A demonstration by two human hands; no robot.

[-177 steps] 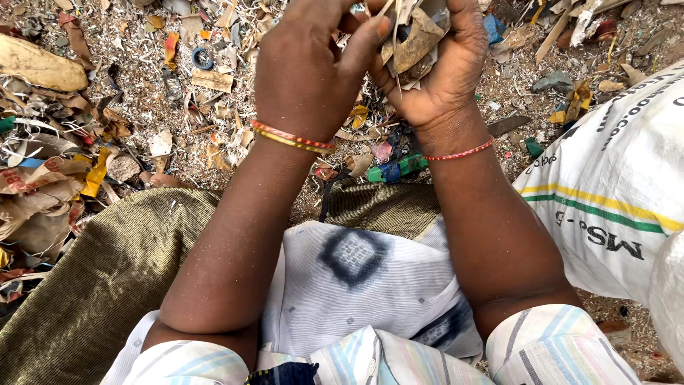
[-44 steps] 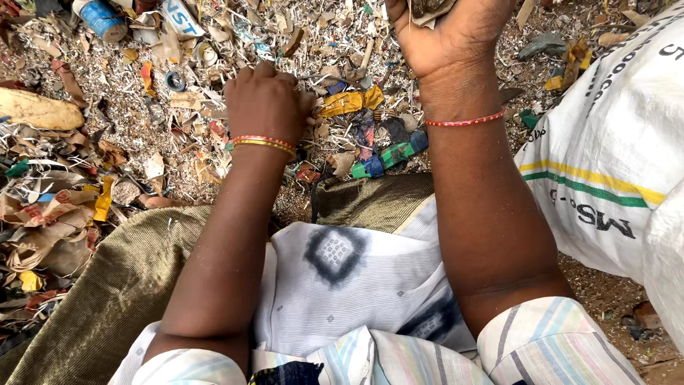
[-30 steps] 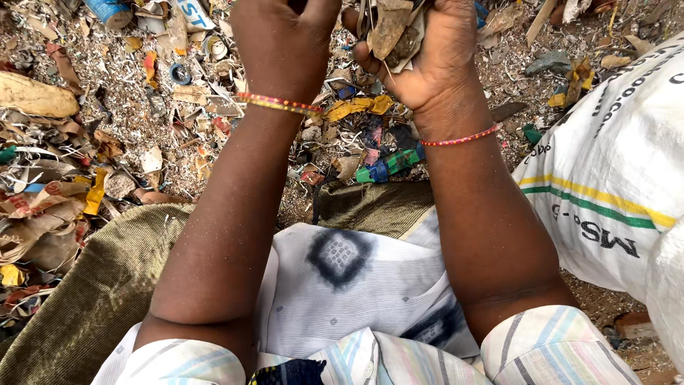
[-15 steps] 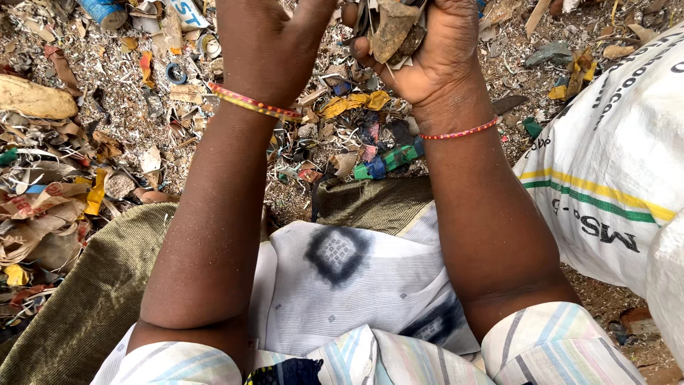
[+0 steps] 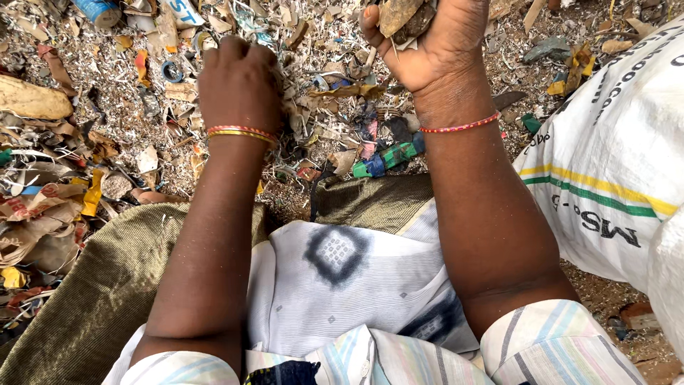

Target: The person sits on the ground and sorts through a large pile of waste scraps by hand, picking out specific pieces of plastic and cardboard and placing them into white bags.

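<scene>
The left hand (image 5: pixel 239 82) reaches down into the litter of shredded scraps (image 5: pixel 128 107) on the ground at about eleven o'clock, its fingers curled into the debris; whether they already pinch a piece cannot be told, since the knuckles hide the tips. The right hand (image 5: pixel 431 43) is raised at one o'clock, its fingers clenched around a bundle of brown scraps (image 5: pixel 399 14), partly cut off by the top edge. To do this picking well, the left fingers should probably close on one firm piece rather than a fistful of chaff, while the right keeps its bundle tight and close by, near the white woven sack (image 5: pixel 613 164) at three o'clock. Compared with half a second ago, the left hand has dropped from beside the bundle down to the ground, and the right has barely moved.
</scene>
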